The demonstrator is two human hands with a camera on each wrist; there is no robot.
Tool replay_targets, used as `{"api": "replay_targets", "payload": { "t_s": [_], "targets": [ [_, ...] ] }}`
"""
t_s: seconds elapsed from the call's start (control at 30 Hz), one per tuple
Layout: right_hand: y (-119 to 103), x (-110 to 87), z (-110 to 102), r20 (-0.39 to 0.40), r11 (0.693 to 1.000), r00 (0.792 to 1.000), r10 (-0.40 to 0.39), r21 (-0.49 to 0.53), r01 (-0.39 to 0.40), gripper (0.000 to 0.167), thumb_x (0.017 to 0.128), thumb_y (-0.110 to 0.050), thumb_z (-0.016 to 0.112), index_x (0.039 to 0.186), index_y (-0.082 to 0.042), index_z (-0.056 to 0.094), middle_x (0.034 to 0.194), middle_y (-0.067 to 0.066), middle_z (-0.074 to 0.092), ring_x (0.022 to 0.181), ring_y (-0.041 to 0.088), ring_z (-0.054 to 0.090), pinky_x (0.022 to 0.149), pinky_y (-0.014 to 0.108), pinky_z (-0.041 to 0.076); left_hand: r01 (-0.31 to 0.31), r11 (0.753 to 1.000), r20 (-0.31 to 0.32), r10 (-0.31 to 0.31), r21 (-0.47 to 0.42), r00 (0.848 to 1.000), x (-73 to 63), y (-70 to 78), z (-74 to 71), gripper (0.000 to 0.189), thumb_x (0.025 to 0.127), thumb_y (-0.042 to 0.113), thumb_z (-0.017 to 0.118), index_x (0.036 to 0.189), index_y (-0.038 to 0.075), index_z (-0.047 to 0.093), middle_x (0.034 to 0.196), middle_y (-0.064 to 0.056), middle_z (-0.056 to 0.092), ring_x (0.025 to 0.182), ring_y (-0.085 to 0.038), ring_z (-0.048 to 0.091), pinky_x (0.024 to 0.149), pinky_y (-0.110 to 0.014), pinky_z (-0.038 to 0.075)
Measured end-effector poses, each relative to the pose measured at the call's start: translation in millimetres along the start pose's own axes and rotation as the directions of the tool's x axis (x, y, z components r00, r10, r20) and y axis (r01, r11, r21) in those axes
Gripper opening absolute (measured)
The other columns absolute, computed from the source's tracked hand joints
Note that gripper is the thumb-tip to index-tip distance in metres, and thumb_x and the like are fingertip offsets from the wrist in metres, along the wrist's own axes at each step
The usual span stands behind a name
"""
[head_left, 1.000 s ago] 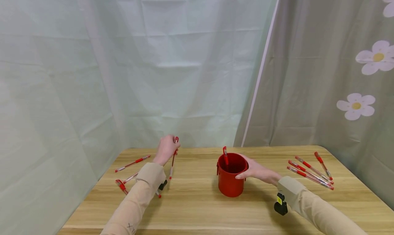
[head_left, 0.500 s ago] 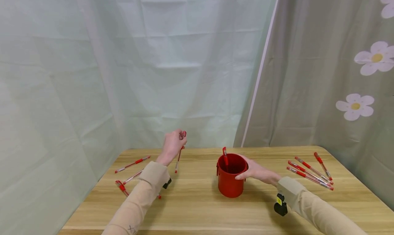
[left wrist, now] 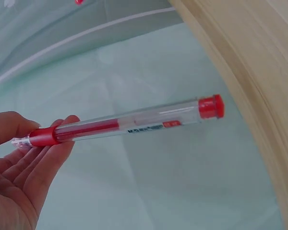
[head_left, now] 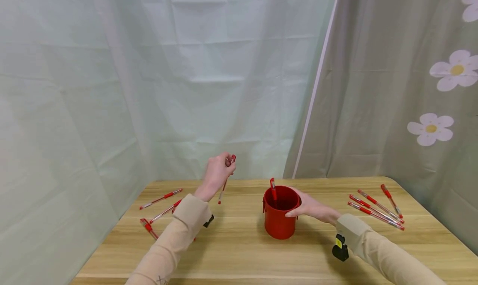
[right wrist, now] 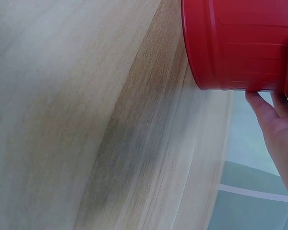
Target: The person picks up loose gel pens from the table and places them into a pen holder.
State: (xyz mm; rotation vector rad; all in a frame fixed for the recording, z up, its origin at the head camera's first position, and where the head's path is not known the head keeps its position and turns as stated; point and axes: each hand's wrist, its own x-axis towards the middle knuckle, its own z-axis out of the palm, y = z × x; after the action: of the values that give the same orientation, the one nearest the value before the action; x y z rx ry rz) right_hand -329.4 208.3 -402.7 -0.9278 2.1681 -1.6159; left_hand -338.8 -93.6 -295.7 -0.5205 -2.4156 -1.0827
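Between thumb and fingertips my left hand (head_left: 218,171) pinches a clear-barrelled red gel pen (left wrist: 149,120) by its capped, red-grip end. The pen hangs steeply in the head view, raised above the far part of the table, its red end plug downward. A red metal bucket (head_left: 280,225) with small side handles stands upright at the middle of the table. One red pen (head_left: 274,189) leans inside it, cap up, against the left of the rim. My right hand (head_left: 311,206) grips the bucket's right side, thumb at the front and fingers behind, partly hidden.
Several red pens (head_left: 160,198) lie on the table's left, some partly covered by the left sleeve. Several more pens (head_left: 373,210) lie fanned out on the right. Curtains (head_left: 224,90) hang right behind the wooden table's (head_left: 246,260) far edge.
My left hand has lifted the pen and carried it to the right and up, uncovering more of the pens at left. The right hand and the bucket have stayed in place.
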Motion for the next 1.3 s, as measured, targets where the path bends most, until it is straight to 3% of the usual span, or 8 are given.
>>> {"api": "replay_targets", "payload": {
  "t_s": [0.27,0.57,0.77,1.3],
  "targets": [
    [-0.7,0.0,-0.5,0.001,1.000,1.000,-0.003,0.006,0.003,0.069,0.078,-0.013,0.069,0.135,-0.005,0.032,0.129,0.015,0.042,0.116,0.035,0.038,0.088,0.042,0.037,-0.142,0.990,-0.034,0.143,0.020,0.989,-0.2,13.6,3.2,0.004,0.086,0.004,0.060,0.085,0.004,0.056,0.068,-0.002,0.057,0.056,-0.013,0.057,0.045,-0.025,0.042],
    [-1.0,0.7,0.2,-0.008,1.000,1.000,-0.019,-0.002,0.019,0.070,0.077,-0.013,0.070,0.136,-0.005,0.032,0.129,0.013,0.044,0.115,0.030,0.041,0.089,0.043,0.036,-0.188,0.982,-0.041,0.187,-0.023,0.982,-2.9,24.7,5.0,0.010,0.087,0.006,0.060,0.096,0.001,0.058,0.075,-0.006,0.061,0.061,-0.011,0.060,0.053,-0.023,0.047],
    [-2.4,0.5,1.3,-0.003,1.000,1.000,0.005,-0.024,-0.005,0.069,0.078,-0.016,0.070,0.136,-0.009,0.033,0.128,0.010,0.044,0.114,0.029,0.040,0.089,0.043,0.037,-0.265,0.961,-0.062,0.261,-0.084,0.963,-5.2,34.4,7.5,0.019,0.086,0.002,0.060,0.104,-0.003,0.056,0.077,-0.011,0.063,0.064,-0.016,0.062,0.057,-0.024,0.049],
    [-2.5,0.1,1.9,-0.007,1.000,1.000,-0.001,-0.010,0.000,0.070,0.078,-0.014,0.070,0.136,-0.005,0.032,0.129,0.013,0.043,0.115,0.031,0.040,0.088,0.042,0.037,-0.358,0.924,-0.118,0.343,-0.133,0.932,-7.4,48.6,15.2,0.014,0.086,0.003,0.061,0.097,0.002,0.053,0.076,-0.007,0.063,0.067,-0.013,0.063,0.059,-0.021,0.049]
  ]
}}
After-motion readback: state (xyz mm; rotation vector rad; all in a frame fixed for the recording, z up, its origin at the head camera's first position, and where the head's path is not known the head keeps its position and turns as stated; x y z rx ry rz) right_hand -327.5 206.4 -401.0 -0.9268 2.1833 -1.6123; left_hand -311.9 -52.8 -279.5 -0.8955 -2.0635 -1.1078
